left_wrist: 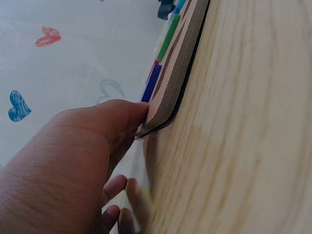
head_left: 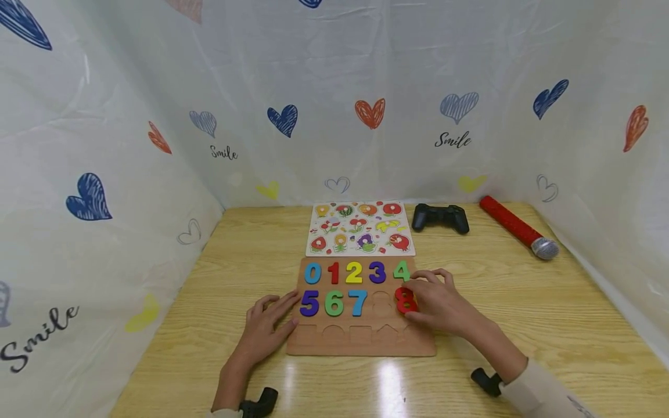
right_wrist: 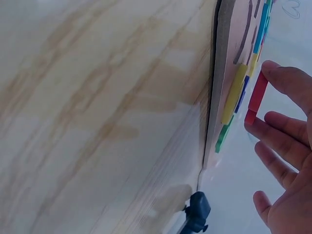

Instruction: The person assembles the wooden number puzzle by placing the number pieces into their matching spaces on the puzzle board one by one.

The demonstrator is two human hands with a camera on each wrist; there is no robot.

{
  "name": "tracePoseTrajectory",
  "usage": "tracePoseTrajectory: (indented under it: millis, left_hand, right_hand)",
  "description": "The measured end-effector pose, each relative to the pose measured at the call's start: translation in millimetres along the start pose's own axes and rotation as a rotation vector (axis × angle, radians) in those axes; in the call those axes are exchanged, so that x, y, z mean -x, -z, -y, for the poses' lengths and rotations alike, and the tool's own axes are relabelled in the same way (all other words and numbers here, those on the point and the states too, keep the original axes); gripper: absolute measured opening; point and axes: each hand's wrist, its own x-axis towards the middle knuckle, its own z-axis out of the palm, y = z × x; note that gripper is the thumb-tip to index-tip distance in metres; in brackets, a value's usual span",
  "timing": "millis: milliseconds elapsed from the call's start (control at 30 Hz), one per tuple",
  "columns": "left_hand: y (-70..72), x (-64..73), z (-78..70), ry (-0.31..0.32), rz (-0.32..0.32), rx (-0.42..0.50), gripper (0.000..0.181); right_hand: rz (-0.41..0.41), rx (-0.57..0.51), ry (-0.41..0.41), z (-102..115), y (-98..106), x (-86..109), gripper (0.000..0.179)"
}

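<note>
My right hand pinches a red number 8 between thumb and fingers, at the right side of a wooden number board. In the right wrist view the red 8 is lifted off the board, above a yellow piece. My left hand rests at the board's left edge, its thumb and fingertips touching it near the purple 5. Other numbers sit in the board, among them the green 4, the green 6 and the blue 7. An unfilled recess lies right of the 7.
A white fruit puzzle board touches the number board's far edge. Behind, to the right, lie a black game controller and a red microphone. A curtain printed with hearts encloses the table on its far and side edges.
</note>
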Motion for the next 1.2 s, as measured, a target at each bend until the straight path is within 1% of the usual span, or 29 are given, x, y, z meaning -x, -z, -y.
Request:
tracePoseTrajectory:
  millis: [167,333,500,800,1033,1200]
  left_hand:
    - [0.4,-0.1,-0.1,0.001,0.002,-0.001,0.053]
    - [1.0,-0.3,-1.0,0.004,0.003,0.005,0.053]
    - [0.9,-0.7,-1.0,0.009,0.004,0.01,0.053]
    - [1.0,-0.3,-0.8,0.01,0.001,0.01,0.052]
    - [0.8,-0.2,-0.4,0.006,0.001,0.001,0.052]
    - [2.5,-0.2,-2.0,0.008,0.003,0.002,0.052]
  right_hand:
    - [-0.011,-0.007,0.004,3.8,-3.3,-3.0,0.05]
    - [-0.029,0.001,0.025,5.4,-5.9,-4.7,0.05]
    - [-0.024,-0.014,0.036,6.9,-7.2,-6.3,0.052]
    - [-0.047,-0.039,0.086,9.7,-10.3,-9.8,0.052]
    - [-0.015,-0.041,0.071,12.5,-13.8,-11.8,0.051]
    - [-0.02,-0.035,0.08,14.8,-16.4,-14.2,0.051]
